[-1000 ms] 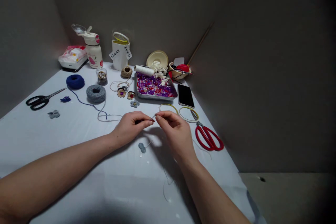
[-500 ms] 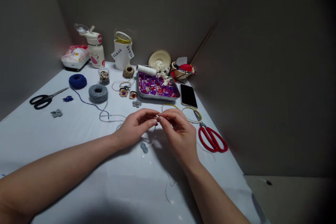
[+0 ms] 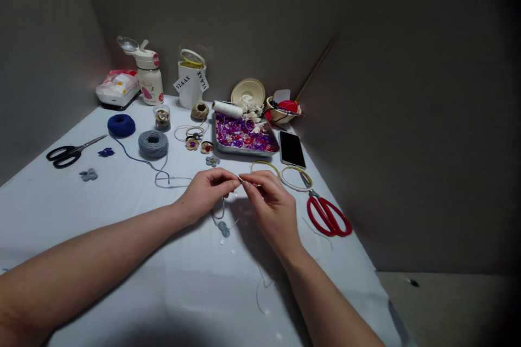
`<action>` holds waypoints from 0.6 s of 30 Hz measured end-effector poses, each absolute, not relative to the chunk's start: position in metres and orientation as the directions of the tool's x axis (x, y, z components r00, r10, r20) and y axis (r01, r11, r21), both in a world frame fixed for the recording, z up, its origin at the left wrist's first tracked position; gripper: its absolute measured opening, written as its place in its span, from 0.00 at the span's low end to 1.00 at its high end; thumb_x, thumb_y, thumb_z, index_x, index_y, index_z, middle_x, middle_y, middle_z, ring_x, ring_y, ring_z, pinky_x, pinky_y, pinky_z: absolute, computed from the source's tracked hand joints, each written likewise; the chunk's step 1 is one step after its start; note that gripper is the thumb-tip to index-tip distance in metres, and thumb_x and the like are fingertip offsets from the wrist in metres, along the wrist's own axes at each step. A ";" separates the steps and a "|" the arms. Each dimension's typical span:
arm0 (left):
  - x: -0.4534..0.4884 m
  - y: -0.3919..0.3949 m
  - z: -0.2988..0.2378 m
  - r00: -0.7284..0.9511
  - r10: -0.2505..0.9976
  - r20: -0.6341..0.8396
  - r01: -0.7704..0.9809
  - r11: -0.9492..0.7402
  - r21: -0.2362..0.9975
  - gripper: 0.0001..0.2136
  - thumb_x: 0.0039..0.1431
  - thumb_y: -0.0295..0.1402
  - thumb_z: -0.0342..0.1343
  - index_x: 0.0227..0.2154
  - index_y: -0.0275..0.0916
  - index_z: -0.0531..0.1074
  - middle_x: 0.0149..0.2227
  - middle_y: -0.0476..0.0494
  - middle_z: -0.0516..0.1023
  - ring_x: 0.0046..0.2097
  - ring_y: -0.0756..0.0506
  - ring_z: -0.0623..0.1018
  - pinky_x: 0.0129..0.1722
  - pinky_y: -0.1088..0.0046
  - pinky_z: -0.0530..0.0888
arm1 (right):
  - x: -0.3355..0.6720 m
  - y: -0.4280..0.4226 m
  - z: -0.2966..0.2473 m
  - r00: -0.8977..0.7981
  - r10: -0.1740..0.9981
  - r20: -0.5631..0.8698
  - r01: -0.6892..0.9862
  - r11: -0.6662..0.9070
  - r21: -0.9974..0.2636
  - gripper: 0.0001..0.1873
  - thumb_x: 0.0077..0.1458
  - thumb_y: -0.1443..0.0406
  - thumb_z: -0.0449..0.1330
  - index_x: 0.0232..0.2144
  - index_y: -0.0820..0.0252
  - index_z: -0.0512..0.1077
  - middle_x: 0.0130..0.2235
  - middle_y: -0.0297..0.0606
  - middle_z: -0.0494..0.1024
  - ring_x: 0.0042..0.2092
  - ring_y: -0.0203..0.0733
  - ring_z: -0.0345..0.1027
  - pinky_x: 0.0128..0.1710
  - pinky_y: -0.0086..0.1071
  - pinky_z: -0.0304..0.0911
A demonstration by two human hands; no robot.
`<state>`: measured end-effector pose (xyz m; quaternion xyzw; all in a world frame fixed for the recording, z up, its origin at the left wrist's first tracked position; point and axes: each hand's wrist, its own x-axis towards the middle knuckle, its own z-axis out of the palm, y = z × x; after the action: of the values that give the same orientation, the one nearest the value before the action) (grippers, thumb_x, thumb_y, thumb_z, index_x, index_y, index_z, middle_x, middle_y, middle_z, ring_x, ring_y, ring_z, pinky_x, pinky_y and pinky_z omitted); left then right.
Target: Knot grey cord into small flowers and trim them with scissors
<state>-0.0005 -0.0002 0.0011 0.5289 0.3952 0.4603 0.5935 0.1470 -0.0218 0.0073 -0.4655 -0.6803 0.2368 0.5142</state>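
Observation:
My left hand [image 3: 209, 192] and my right hand [image 3: 272, 200] meet fingertip to fingertip above the table. Both are pinched closed. A tiny dark thing shows between the fingertips, too small to name. Grey yarn [image 3: 223, 207] hangs from under my left hand, and its upper end is hidden by the fingers. Below the hands lies a small grey crocheted piece [image 3: 223, 229] with a short tail. The grey yarn ball [image 3: 153, 144] sits further back on the left, its strand running toward my left hand.
Red-handled scissors [image 3: 329, 217] and two hoops [image 3: 297, 179] lie right of my hands. Behind stand a metal tray [image 3: 244, 150] of beads and a phone [image 3: 292, 149]. Black scissors [image 3: 75, 152], a blue yarn ball [image 3: 121, 126] and a bottle [image 3: 150, 84] are at left.
Both hands have shifted slightly left, still fingertip to fingertip. More of the hanging grey yarn now shows below my left hand.

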 end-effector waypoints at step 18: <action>-0.010 0.000 -0.002 0.291 0.824 0.487 0.315 -0.563 0.764 0.04 0.56 0.25 0.54 0.28 0.37 0.72 0.27 0.49 0.72 0.31 0.50 0.70 0.32 0.73 0.66 | 0.153 -0.009 -0.008 -0.039 0.998 -0.050 -0.096 -0.053 -0.994 0.09 0.45 0.59 0.66 0.29 0.58 0.75 0.25 0.30 0.70 0.27 0.32 0.58 0.26 0.28 0.51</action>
<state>-0.0098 -0.0001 -0.0021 0.7544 0.3772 0.4609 0.2760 0.1535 -0.0094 -0.0079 -0.4785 -0.4710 0.5457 0.5014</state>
